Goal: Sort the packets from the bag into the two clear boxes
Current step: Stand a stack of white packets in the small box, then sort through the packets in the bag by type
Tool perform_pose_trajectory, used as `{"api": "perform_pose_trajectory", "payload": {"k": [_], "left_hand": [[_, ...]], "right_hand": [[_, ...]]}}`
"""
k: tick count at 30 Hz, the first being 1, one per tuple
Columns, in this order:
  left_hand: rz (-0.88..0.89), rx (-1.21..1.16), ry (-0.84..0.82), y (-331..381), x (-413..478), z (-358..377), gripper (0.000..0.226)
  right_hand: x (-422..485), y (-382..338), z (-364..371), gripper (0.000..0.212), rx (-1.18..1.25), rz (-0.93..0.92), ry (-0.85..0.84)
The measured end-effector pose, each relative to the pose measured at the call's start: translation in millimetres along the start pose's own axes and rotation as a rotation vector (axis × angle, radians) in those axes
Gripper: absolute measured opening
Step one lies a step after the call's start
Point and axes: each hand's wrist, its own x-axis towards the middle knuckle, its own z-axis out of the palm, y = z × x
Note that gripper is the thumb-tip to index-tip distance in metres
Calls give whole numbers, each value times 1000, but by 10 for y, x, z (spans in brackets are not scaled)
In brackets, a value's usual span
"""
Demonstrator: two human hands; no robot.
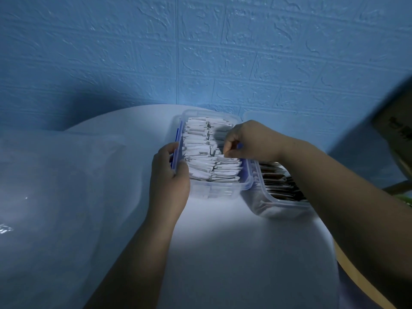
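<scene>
Item: white-packet box [223, 186], a clear plastic container with a blue clip [178, 139] on its left wall and another blue clip on its right wall, set on a white table [234, 241]; taken here as the reference for all places. Contents: white packets [200, 139], stood on edge in crowded rows and filling the box nearly to the rim. Left hand [170, 175]: placed at the box's left wall towards the near corner, which is grasped with the thumb over the rim and the fingers curled round the outside by the clip. Right hand [252, 141]: held over the box's right side, the fingers curled downward, and the tops of the white packets are pinched between thumb and fingertips just inside the right wall. Second box [281, 206]: clear, set just beside the white-packet box on its right and partly covered by the right forearm; dark packets [276, 181], brownish, are seen lying inside it. Bag [55, 175]: clear plastic, spread loosely on the table to the left of the white-packet box and apart from it; its contents cannot be made out. Blue wall [200, 52]: embossed with a brick pattern, behind the white-packet box.
</scene>
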Motion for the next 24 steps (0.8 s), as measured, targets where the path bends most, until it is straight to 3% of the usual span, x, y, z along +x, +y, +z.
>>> {"api": "perform_pose_trajectory", "payload": {"k": [3,6,9,13,16,19,24], "left_hand": [[54,76,30,-4,-8,-8,33],[389,386,107,77,-48,-42,42],[604,537,12,193,-195,4,33],[659,667,-131,202,-504,117,28],[643,751,-131,186,-517,124,22],[629,742,-139,194,-502,98,22],[578,745,-150,203,-413,64,17]], "right_hand": [[-65,-26,-8,9,55,-17,59],[-295,-52,2,24,146,-2,191],[-733,-119,65,39,193,2,359],[-1315,-189,229,53,129,102,500],[-1502,-154,400,39,-18,133,567],[-1488,-125,539,13,2,102,656],[-1238,-71,592,21,-3,41,748]]}}
